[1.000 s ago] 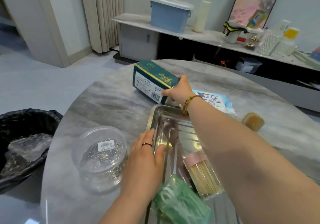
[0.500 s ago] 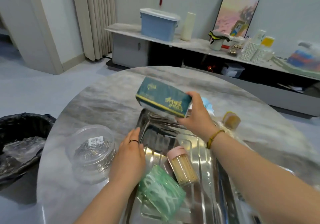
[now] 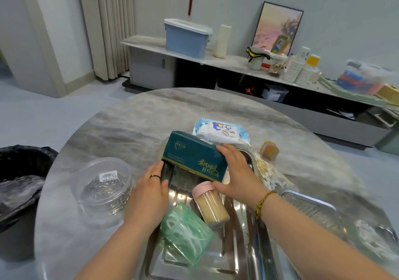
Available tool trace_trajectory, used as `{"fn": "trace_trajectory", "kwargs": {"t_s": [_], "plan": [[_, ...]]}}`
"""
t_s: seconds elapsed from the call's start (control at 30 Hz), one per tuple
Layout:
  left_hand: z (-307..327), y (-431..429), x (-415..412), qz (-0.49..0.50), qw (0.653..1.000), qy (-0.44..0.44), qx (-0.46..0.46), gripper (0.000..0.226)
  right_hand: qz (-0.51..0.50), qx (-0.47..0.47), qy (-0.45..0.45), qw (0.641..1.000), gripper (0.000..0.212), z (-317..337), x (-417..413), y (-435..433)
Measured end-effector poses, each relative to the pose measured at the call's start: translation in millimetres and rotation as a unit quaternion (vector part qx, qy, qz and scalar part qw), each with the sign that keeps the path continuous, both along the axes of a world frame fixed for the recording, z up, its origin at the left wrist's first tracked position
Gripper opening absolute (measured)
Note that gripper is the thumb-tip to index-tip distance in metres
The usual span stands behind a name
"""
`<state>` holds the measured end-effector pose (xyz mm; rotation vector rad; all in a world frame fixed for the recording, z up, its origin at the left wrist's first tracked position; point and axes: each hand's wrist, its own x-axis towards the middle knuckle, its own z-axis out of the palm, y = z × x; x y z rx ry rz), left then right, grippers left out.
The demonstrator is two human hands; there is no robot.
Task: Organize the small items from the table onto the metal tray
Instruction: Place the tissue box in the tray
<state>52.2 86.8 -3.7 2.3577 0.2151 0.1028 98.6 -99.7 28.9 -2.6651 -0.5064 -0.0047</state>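
Observation:
A metal tray (image 3: 241, 236) lies in front of me on the round marble table (image 3: 129, 124). My right hand (image 3: 235, 171) grips the right end of a dark green tissue box (image 3: 194, 156), held tilted just over the tray's far end. My left hand (image 3: 151, 195) rests on the tray's left rim, fingers touching the box's lower left corner. In the tray lie a pink-capped toothpick jar (image 3: 210, 204) and a green pack of floss picks (image 3: 185, 234).
On the table: a clear tub of pins (image 3: 103, 189) at left, a wet-wipes pack (image 3: 222, 131) behind the tray, a small yellow jar (image 3: 268, 151) and cotton swabs (image 3: 267, 173) at right, a second metal tray (image 3: 313, 210). A black bin bag (image 3: 19, 184) stands left.
My right hand lifted the green box from the table beyond the tray, carried it toward me and lowered it over the tray's far end. My left hand stayed on the tray's rim.

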Motion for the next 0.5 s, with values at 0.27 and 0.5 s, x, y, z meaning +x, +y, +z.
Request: {"fn": "trace_trajectory", "kwargs": {"t_s": [0.27,0.5], "plan": [[-0.4,0.9,-0.5,-0.001,1.000,-0.003,-0.006,0.050,-0.047,0.064,0.034,0.996,0.049,4.4,6.3,19.0],[-2.7,0.7,-0.1,-0.010,1.000,0.014,0.019,0.051,-0.021,-0.062,0.022,0.998,0.055,-2.1,12.0,22.6]]}}
